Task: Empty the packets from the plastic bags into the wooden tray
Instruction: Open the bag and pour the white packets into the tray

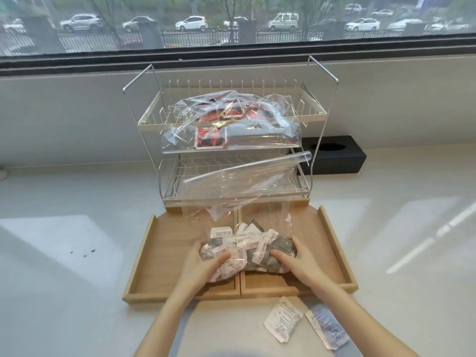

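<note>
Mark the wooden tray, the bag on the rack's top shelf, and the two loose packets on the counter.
wooden tray (164, 243): head view, bare floor of its left compartment.
bag on the top shelf (268, 136): head view, clear front face.
loose packets (283, 319): head view, middle of the left one; the other lies beside it.

Pale countertop (77, 240) under wooden tray (154, 253), wire rack (154, 119), black box (342, 158), two loose packets (283, 319).

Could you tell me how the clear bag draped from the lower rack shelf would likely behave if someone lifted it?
The clear bag looks thin and creased, so it would probably flop and fold rather than hold shape. Its glossy film may slip in the fingers. It seems empty above the packets, so likely very light.
</note>
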{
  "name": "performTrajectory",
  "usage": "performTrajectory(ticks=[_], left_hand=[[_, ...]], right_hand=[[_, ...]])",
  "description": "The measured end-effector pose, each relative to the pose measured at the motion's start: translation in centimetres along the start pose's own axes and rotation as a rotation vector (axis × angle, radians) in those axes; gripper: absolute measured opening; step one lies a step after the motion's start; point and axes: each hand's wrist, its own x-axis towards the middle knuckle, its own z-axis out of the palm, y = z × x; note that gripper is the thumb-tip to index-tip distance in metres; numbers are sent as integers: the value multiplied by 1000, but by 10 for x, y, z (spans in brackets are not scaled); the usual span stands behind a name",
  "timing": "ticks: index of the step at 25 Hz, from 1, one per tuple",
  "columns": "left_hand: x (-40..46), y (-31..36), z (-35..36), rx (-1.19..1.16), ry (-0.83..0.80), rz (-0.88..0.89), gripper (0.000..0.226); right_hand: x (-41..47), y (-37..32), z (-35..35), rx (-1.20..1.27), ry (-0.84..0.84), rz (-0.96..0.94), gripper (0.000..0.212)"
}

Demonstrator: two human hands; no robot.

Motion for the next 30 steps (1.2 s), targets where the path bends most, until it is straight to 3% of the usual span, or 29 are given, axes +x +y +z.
performTrajectory(ticks=[1,4,8,10,15,18,21,24,27,30], left_hand=[[-1,3,-1,-6,11,18,38],[-6,10,-2,28,20,32,19],[-17,-1,11,156,-19,-60,45],[-21,-4,14,166,-7,-47,55],[-22,-5,8,148,63,1,56],[-24,-4,9,76,13,3,42],[-21,6,3,-99,20,-10,21],[-13,23,-3,-293,39,-10,31],[-6,35,-2,-211,31,72,48],[-3,47,-2,-176,104,232,22]], right_hand=[[-5,-2,-2,-16,37,-9,26],[-18,-5,-13,-116,152,-9,54],[-29,11,-18,-266,141,68,58],[-32,13,-19,-262,156,57,51],[-34,8,-21,-260,199,27,51],[-37,5,-23,-336,127,2,41],[-37,3,-32,-243,60,-32,27],[-37,5,-38,-39,2,-30,40],[-42,-4,-36,129,-78,-31,46],[-44,-13,-41,179,-13,-83,56]])
